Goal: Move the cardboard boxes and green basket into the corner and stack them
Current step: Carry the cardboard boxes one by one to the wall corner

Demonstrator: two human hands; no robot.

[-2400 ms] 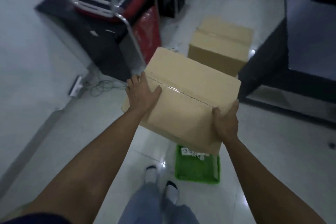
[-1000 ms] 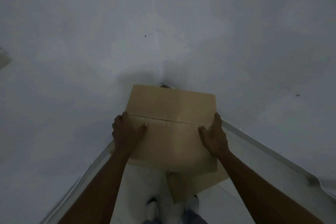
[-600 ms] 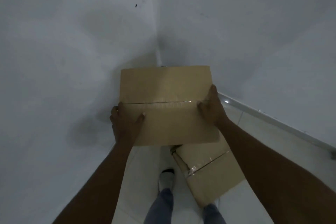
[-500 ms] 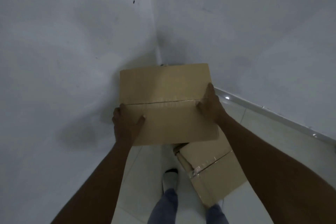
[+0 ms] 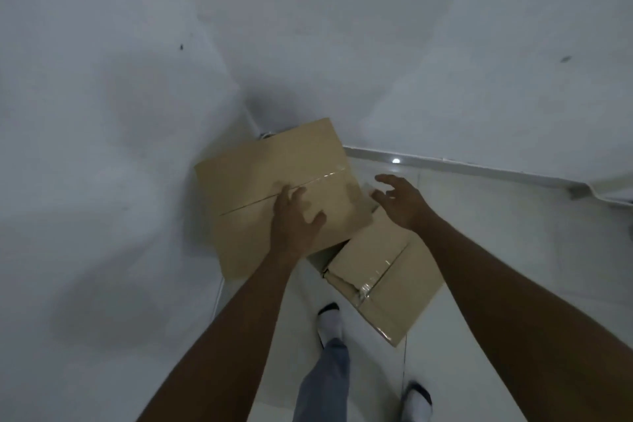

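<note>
Feet first: your two socked feet (image 5: 330,318) stand on the pale tiled floor (image 5: 496,250), close enough that you can lean over the boxes. Just beyond them lies the lower cardboard box (image 5: 387,288), skewed, with its taped seam running diagonally and one corner pointing back toward you; it looks not yet squared to the walls.

Your left hand (image 5: 294,222) rests flat on the upper cardboard box (image 5: 274,188), fingers spread and pressing down near its seam, seemingly to steady it where it sits. Your right hand (image 5: 400,198) is open and off the cardboard, fingers splayed in the air just beside that box's right edge, holding nothing.

The upper box sits partly over the lower one, its far edge tucked toward the corner (image 5: 253,120) where the two white walls meet, its left edge close to the left wall. That placement suits the stack, though the two boxes are misaligned.

No green basket is in view; it has yet to be brought over.
</note>
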